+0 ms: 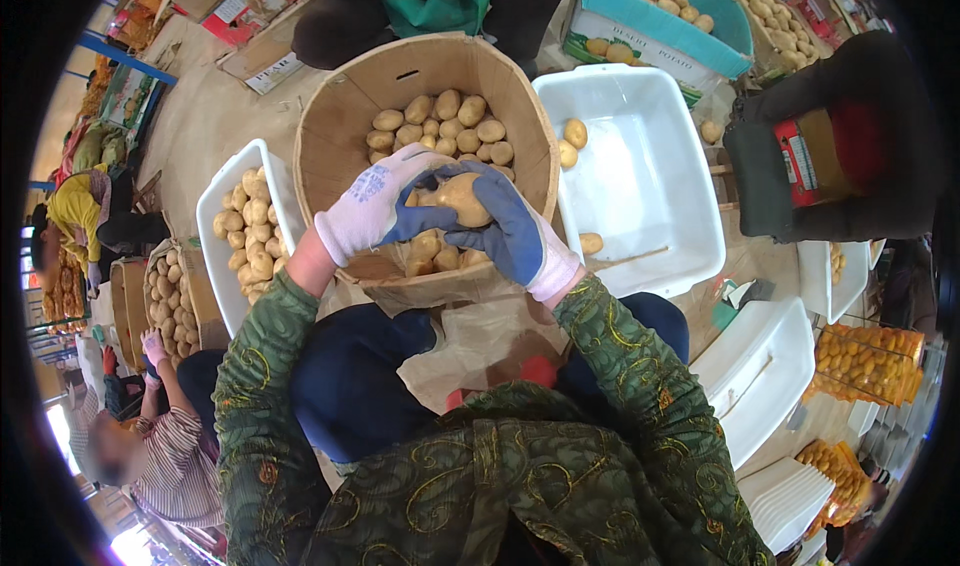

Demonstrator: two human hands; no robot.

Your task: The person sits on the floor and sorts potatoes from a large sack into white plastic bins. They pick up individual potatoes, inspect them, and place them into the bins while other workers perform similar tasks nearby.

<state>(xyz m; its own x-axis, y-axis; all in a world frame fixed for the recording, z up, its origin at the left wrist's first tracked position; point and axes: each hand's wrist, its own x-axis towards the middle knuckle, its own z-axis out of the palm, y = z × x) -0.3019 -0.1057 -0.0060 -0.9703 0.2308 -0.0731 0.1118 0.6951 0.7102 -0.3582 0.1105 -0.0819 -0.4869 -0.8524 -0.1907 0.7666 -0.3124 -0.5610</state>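
Both my hands wear white work gloves with blue-coated palms and fingers. Between them is a large tan potato [463, 200], held above a big round cardboard bin [330, 156]. My left hand [378, 198] closes on its left side, and my right hand [518, 228] wraps its right side. Inside the bin, below and beyond my gloves, lie several loose potatoes [448, 116]; my hands hide some of them. To the right stands a white plastic tub [640, 181] with three potatoes by its left wall and a thin stick. A white tub [238, 306] on the left holds many potatoes.
Across the bin sits a person with a green apron [435, 6]. A turquoise box of potatoes [735, 51] and a dark padded chair [850, 146] are at right. White tubs [765, 376] and netted potato bags [868, 364] lie lower right. Other people work at left.
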